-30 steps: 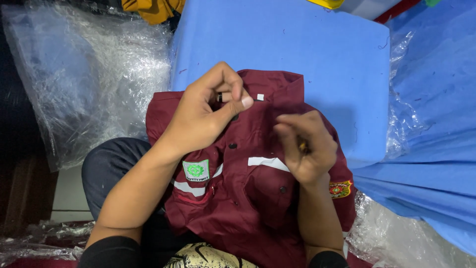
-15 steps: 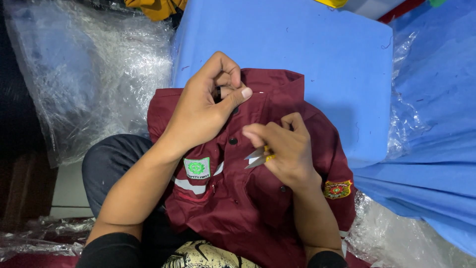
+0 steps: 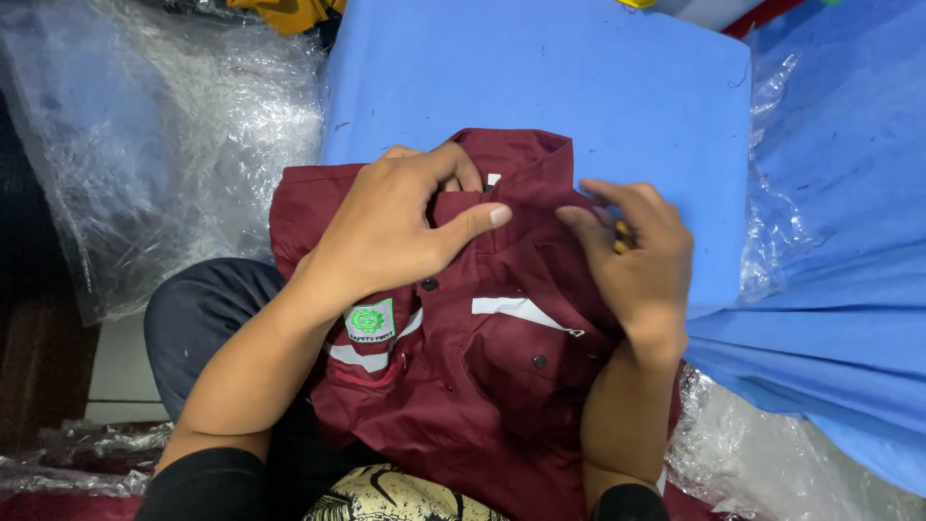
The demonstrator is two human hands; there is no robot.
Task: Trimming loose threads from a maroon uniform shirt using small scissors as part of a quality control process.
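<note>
Maroon shirt, collar pointing away: left hand is pinching the collar; right hand, just beside, is gripping a small yellow object.

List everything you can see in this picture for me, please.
shirt: one, maroon with white stripes and a green chest patch, on the person's lap, collar on the blue pad
pad: one, blue, flat, behind the shirt
blue fabric: one pile, on the right
plastic wrap: clear, crumpled, on the left; more at lower right
orange cloth: one, at the top edge
small yellow thing: one, in the right hand, too hidden to identify
left hand: one, pinching the collar
right hand: one, on the shirt's shoulder by the collar
</note>
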